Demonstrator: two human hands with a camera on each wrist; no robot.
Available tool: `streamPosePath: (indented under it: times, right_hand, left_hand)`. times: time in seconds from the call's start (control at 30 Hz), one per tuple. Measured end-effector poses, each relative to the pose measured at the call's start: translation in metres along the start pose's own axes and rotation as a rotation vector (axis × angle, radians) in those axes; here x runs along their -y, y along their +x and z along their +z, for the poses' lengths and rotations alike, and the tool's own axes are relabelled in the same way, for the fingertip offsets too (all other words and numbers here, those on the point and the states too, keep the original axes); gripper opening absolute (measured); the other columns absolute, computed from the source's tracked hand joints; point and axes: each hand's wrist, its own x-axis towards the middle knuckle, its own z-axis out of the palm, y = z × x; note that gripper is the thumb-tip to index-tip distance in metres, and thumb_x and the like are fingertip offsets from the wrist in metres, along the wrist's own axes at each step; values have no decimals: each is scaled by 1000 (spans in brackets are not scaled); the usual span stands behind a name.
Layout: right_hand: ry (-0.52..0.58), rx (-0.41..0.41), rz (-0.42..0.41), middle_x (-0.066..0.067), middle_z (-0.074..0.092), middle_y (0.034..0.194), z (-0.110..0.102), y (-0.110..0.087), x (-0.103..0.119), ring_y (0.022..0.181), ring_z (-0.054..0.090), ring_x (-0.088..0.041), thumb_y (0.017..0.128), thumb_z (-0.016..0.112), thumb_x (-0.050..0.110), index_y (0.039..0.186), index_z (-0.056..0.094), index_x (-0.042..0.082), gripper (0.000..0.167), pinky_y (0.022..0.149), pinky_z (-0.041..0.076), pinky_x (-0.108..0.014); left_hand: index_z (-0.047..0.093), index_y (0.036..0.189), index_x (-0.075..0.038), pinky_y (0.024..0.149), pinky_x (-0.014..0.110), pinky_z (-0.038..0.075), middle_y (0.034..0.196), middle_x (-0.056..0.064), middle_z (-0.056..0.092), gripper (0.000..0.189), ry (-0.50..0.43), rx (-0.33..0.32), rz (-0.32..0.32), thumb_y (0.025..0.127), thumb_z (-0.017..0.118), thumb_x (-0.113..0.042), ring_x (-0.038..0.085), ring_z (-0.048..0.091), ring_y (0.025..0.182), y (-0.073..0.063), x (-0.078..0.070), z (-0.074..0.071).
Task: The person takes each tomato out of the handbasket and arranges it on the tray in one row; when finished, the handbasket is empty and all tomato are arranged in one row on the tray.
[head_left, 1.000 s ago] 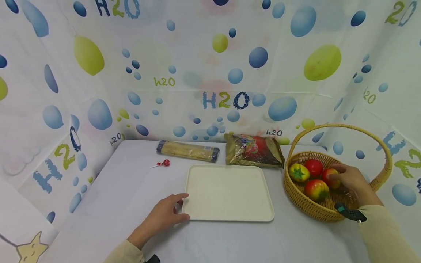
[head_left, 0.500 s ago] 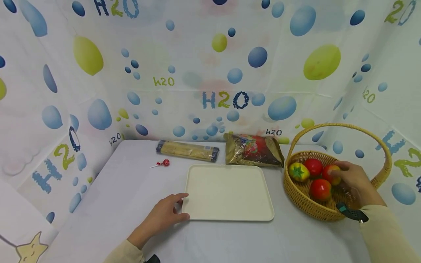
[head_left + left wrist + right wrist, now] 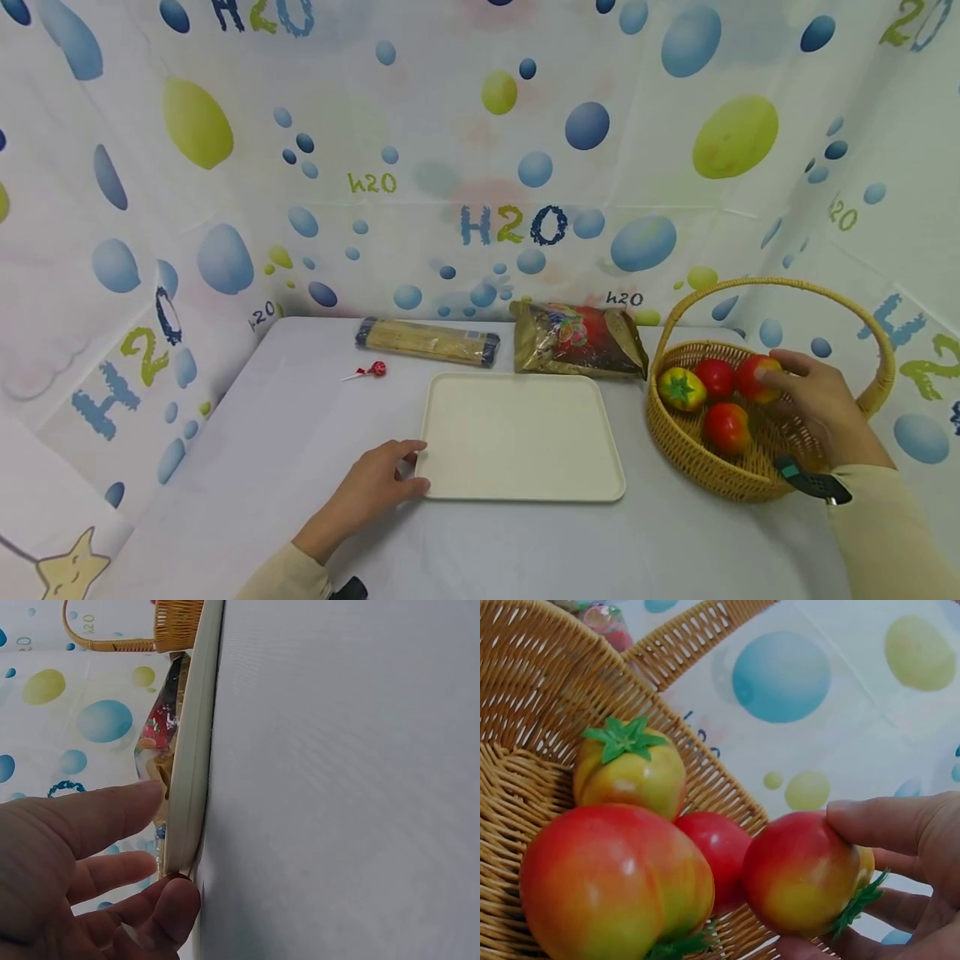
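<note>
My right hand (image 3: 821, 408) pinches a red-and-yellow tomato (image 3: 799, 877) between thumb and fingers at the right side of the wicker basket (image 3: 693, 467). Its green leafy top faces the palm in the right wrist view. Beside it in the basket lie a yellowish tomato (image 3: 681, 389) with a green star-shaped top, a red one (image 3: 715, 379), and a larger-looking red-yellow one (image 3: 615, 885) nearest that wrist camera. My left hand (image 3: 367, 496) rests its fingertips at the left edge of the cream tray (image 3: 525, 437), thumb and forefinger spread along the rim.
Behind the tray lie a long packet of thin sticks or noodles (image 3: 427, 342) and a gold-and-red bag (image 3: 577, 337). A red lollipop (image 3: 377, 368) is at the back left. The basket's tall handle (image 3: 780, 282) arches over it. Patterned cloth surrounds the table.
My right hand has lifted slightly up and to the right with the tomato. The front tomato in the basket has rolled, showing more red. The left hand stays at the tray.
</note>
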Motion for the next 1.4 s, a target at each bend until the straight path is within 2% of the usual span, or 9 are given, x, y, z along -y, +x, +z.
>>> streamPosePath:
  times: [0.13, 0.23, 0.4, 0.53, 0.67, 0.87, 1.0, 1.13, 1.4]
  right_hand:
    - [27, -13, -17, -26, 30, 156, -1, 0, 2, 117, 52, -28, 93, 67, 55, 161, 20, 5, 97, 86, 56, -32]
    - [51, -15, -27, -22, 33, 152, -1, -1, 3, 114, 51, -22, 90, 70, 56, 161, 21, 5, 100, 83, 57, -25]
    - [67, -16, -28, -18, 34, 151, -3, -3, 5, 112, 51, -17, 87, 72, 58, 162, 22, 9, 103, 83, 57, -25]
    - [90, -2, -16, -19, 26, 159, -4, -6, 10, 116, 49, -20, 86, 71, 60, 164, 20, 16, 103, 83, 57, -26]
    - [199, 15, -16, -12, 16, 165, -5, -12, 17, 112, 47, -14, 88, 74, 53, 164, 23, 24, 96, 78, 57, -22]
    - [424, 37, -53, 0, 25, 158, -2, -24, 25, 103, 49, -7, 91, 77, 32, 160, 33, 26, 82, 76, 57, -21]
    - [491, 48, -79, 8, 40, 142, -1, -30, 30, 102, 51, -6, 94, 74, 26, 158, 37, 25, 74, 76, 57, -22]
    - [529, 58, -110, 17, 46, 125, 1, -36, 33, 101, 54, -4, 95, 73, 23, 155, 42, 25, 68, 75, 57, -22]
    - [632, 107, -203, 15, 51, 127, 11, -49, 36, 98, 64, -1, 98, 68, 11, 144, 58, 25, 49, 75, 59, -26]
  left_hand:
    - [69, 126, -6, 65, 29, 45, 101, 0, 68, 50, 16, -16, -6, 80, 86, -15, 11, 54, 76, -1, -1, 1]
    - [69, 125, -6, 66, 30, 45, 101, -1, 68, 50, 27, -26, -6, 79, 86, -15, 11, 54, 76, 0, -1, 1]
    - [69, 125, -5, 68, 31, 46, 101, 0, 69, 50, 39, -24, -13, 79, 86, -15, 11, 55, 77, 1, 0, 1]
    - [69, 126, -4, 67, 31, 46, 100, 0, 69, 51, 43, -12, -28, 79, 86, -15, 11, 55, 77, 2, 1, 3]
    - [68, 127, -4, 67, 31, 46, 99, 0, 68, 53, 34, -6, -32, 78, 87, -15, 11, 55, 77, 3, 1, 3]
    - [69, 127, -4, 66, 30, 46, 99, 0, 68, 53, 31, -10, -24, 78, 87, -15, 11, 55, 77, 3, 1, 2]
    - [68, 127, -4, 66, 30, 46, 99, 0, 68, 53, 33, -8, -28, 78, 87, -15, 11, 55, 77, 3, 1, 2]
    - [68, 127, -4, 66, 30, 45, 99, 0, 68, 53, 30, -8, -30, 78, 86, -15, 11, 54, 76, 4, -1, 2]
    - [68, 127, -3, 66, 30, 45, 99, 0, 68, 54, 28, 2, -41, 78, 87, -15, 11, 54, 76, 4, -1, 1]
